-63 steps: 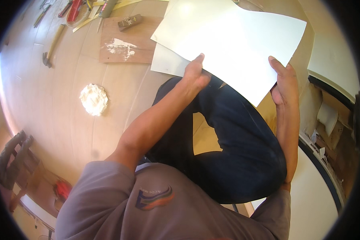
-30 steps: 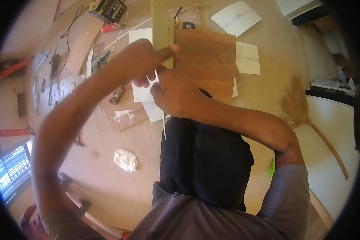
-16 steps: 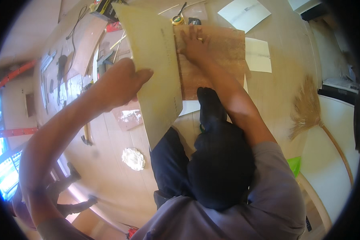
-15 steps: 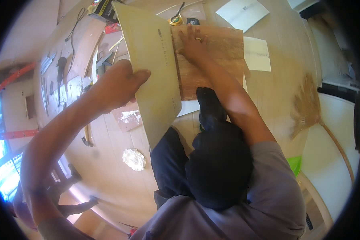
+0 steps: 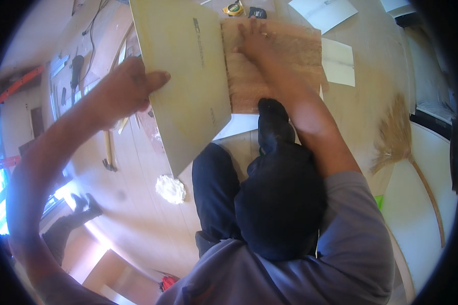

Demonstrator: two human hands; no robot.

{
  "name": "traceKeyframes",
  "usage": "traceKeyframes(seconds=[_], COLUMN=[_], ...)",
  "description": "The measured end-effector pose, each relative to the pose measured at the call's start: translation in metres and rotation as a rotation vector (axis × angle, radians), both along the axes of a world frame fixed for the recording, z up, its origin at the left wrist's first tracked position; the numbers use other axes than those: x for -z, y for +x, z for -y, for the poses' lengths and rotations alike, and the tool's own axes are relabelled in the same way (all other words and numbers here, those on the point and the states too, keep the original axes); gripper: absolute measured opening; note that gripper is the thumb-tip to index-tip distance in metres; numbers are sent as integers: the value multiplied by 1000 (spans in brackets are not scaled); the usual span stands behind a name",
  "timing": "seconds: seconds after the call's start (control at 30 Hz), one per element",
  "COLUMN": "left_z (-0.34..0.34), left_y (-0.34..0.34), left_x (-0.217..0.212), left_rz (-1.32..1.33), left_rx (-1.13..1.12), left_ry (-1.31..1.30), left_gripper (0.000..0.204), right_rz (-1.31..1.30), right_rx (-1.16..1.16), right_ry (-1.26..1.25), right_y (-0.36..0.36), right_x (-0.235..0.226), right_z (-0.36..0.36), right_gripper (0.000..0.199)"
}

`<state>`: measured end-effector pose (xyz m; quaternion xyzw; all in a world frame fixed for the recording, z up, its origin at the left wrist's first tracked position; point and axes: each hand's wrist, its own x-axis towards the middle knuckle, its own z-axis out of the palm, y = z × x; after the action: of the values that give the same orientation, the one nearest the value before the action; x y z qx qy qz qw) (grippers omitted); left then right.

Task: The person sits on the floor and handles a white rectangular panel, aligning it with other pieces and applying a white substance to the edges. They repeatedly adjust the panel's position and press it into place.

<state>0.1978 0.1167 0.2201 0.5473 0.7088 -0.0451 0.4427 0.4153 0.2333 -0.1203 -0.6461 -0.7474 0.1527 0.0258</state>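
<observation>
A large cream-coloured sheet [image 5: 188,96] stands tilted, its left edge gripped by my left hand [image 5: 130,86], thumb across its face. Dark printing runs along that face. Against the sheet's right edge lies a reddish-brown wooden board [image 5: 285,61]. My right hand [image 5: 254,40] rests flat on the board near its far edge, fingers spread. My foot, in a black sock [image 5: 270,109], touches the board's near edge. A white sheet [image 5: 239,126] shows partly beneath the board.
A yellow tape measure [image 5: 233,9] and a black one [image 5: 257,12] lie beyond the board. White sheets [image 5: 338,61] lie to its right. At the left are a hammer [image 5: 108,152] and a crumpled white cloth [image 5: 170,189]. A straw broom [image 5: 393,137] lies at the right.
My left hand has swung the cream sheet's left edge outward to the left, so more of its face shows. My right hand stays flat on the board.
</observation>
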Motion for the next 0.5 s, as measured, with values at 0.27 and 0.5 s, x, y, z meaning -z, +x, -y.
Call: traceKeyframes(seconds=[0.27,0.5], left_z=[-2,-27], left_y=[-29,-47], left_x=[16,30], left_rz=[12,-91], left_rx=[-35,553], left_ry=[16,233], left_gripper=[52,52], right_rz=[78,-6], right_rx=[-45,-88], right_ry=[-51,-159], right_y=[-4,-2], right_x=[-4,-31], right_z=[5,8], right_gripper=[89,87])
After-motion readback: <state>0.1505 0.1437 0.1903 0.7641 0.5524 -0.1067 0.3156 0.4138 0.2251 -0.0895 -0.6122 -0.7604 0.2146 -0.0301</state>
